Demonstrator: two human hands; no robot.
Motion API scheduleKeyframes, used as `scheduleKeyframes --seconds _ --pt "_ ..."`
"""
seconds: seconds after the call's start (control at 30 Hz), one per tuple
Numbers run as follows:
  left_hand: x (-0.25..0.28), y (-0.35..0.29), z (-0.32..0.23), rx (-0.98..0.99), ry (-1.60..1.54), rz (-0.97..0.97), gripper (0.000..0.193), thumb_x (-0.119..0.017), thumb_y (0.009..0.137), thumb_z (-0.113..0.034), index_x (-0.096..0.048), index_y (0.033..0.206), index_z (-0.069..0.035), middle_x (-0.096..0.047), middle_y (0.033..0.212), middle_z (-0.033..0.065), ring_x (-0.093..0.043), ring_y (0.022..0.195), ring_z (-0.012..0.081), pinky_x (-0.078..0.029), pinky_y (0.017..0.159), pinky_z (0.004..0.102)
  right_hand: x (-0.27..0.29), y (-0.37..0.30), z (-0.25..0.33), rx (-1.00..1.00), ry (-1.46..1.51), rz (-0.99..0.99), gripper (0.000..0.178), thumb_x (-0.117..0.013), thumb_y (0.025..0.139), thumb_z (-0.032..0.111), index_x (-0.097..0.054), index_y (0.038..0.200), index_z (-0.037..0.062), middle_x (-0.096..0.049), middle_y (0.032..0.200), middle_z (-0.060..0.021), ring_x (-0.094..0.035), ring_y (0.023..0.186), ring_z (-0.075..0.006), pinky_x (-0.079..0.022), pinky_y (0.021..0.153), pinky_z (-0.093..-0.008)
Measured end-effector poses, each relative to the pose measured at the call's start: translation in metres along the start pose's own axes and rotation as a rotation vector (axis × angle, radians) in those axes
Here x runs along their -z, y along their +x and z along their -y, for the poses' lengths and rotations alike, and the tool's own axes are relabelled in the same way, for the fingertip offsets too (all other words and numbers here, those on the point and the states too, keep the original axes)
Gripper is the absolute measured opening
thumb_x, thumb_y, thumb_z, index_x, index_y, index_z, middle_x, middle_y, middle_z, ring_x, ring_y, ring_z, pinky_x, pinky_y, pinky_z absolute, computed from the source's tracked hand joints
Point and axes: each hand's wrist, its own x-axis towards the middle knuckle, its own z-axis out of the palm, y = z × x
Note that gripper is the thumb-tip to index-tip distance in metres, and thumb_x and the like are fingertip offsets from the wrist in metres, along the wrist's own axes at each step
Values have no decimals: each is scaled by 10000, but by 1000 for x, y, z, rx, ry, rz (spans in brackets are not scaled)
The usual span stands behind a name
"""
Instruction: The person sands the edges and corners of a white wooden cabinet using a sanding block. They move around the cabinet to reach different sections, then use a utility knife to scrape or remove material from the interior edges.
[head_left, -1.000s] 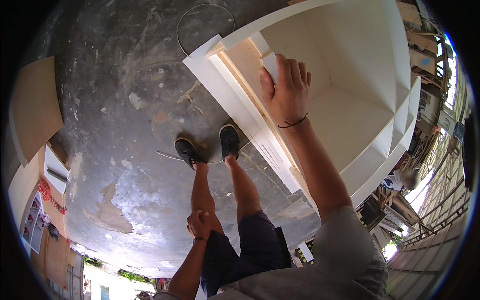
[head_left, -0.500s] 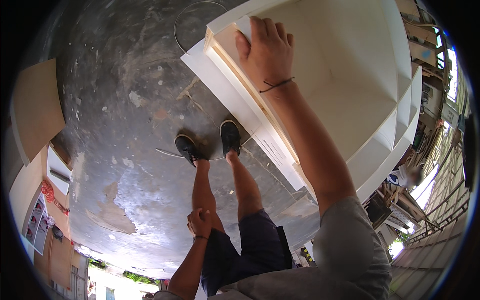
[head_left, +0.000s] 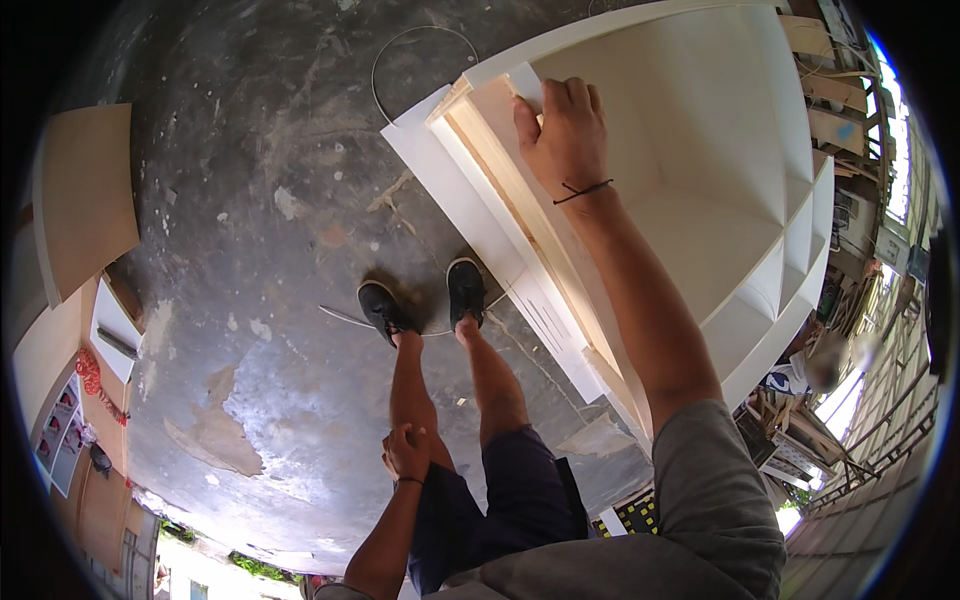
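A large white open cabinet with inner dividers lies in front of me to the right, its bare wooden edge facing me. My right hand is at the cabinet's far left corner, thumb on one side and fingers curled over the other side of a small white piece. Whether that piece is loose or part of the cabinet I cannot tell. A long white board lies along the cabinet's near side, on the floor. My left hand rests by my left knee with its fingers curled and nothing visible in them.
Thin wire or strip loops lie on the worn grey floor. Brown panels and a white-fronted unit stand at the left. Stacked wood and a person are at the right.
The view has shifted, so the cabinet and my right hand sit slightly lower and farther right. My right hand keeps its grip at the corner; the left stays at the knee.
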Motion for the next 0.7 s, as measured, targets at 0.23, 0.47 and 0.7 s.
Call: scheduleKeyframes --seconds 0.23,0.47,0.7 --pt "3 2 5 -26 37 -7 318 -672 804 -366 -650 1035 -148 -658 1096 30 -543 1146 272 -426 946 456 0 -3 4 -60 46 -42 252 -681 825 246 -585 890 21 -567 890 -146 -567 887 -355 -493 749 -464" --pt "2 1 5 -92 110 -42 333 -684 798 -356 -662 1034 -122 -664 1076 61 -562 1112 294 -448 938 446 41 -62 -18 -87 58 105 265 -680 817 257 -572 944 51 -563 925 -126 -567 910 -332 -459 783 -452" --pt "-1 -1 2 -125 132 -62 336 -691 802 -356 -666 1030 -111 -667 1059 85 -581 1079 307 -468 916 446 81 -132 -43 -111 100 185 289 -683 813 269 -575 967 48 -560 918 -113 -561 899 -315 -438 761 -443"
